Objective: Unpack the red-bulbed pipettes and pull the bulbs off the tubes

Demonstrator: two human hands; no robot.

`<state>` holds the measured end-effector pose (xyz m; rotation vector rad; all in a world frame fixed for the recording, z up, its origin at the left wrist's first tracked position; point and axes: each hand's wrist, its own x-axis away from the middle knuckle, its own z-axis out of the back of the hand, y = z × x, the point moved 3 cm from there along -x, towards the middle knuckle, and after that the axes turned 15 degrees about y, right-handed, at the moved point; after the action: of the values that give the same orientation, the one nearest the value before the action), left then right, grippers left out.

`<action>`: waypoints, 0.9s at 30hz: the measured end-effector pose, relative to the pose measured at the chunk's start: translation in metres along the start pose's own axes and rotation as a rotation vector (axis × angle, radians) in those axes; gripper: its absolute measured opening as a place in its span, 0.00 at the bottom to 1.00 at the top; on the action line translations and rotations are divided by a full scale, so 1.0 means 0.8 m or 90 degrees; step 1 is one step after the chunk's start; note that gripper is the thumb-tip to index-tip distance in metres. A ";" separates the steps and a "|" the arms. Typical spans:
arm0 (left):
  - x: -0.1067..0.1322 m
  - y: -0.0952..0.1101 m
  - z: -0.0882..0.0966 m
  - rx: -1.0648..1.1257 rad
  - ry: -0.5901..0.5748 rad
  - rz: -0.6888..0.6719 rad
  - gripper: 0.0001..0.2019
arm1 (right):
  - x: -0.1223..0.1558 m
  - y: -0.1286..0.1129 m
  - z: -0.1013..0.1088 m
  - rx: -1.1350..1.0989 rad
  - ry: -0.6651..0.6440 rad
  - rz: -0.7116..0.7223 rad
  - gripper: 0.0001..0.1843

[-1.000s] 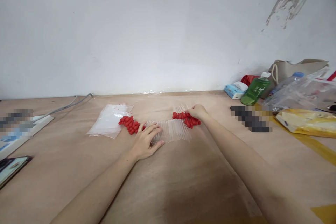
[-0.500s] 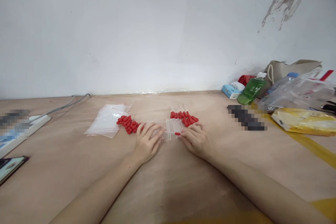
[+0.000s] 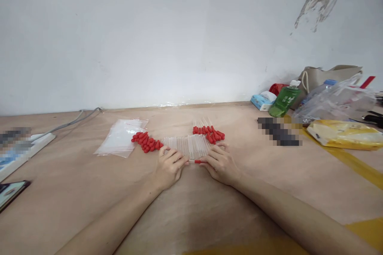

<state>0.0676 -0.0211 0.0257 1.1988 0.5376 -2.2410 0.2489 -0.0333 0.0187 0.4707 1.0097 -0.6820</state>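
Between my two hands lies a thin clear dropper tube with a red rubber bulb [image 3: 197,161] on its right end. My left hand [image 3: 170,165] pinches the tube's left part, and my right hand [image 3: 220,163] grips the bulb end. Just beyond my fingers is a row of loose clear dropper tubes [image 3: 188,146], side by side. Red rubber bulbs [image 3: 147,142] lie in a heap to the left of the row. At its far right rest several droppers with red bulbs [image 3: 208,132] fitted, their clear tubes pointing toward the wall.
Clear zip bags [image 3: 119,137] are stacked left of the bulbs. A power strip [image 3: 42,141] and a phone [image 3: 12,193] lie at the far left. On the right stand a green bottle [image 3: 285,101], a tissue pack [image 3: 261,101], plastic bags [image 3: 335,103] and a yellow packet [image 3: 344,135].
Both hands have come nearer to me with the dropper, drawing closer together. More of the row of tubes now shows beyond them. The view has shifted slightly.
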 end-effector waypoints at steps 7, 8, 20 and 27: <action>0.000 0.001 0.002 0.015 -0.002 -0.001 0.07 | -0.003 -0.005 0.005 0.013 -0.012 0.039 0.09; 0.000 0.001 0.002 0.016 -0.003 -0.002 0.07 | -0.003 -0.006 0.005 0.013 -0.014 0.046 0.09; 0.001 0.003 0.004 -0.004 0.001 -0.010 0.09 | -0.001 -0.003 0.006 -0.003 -0.009 0.038 0.09; 0.011 -0.029 0.007 0.015 0.115 0.125 0.13 | 0.004 0.034 0.013 -0.056 0.134 -0.176 0.08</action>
<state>0.0454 -0.0085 0.0232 1.4109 0.4408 -1.9926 0.2753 -0.0220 0.0224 0.3333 1.3140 -0.8417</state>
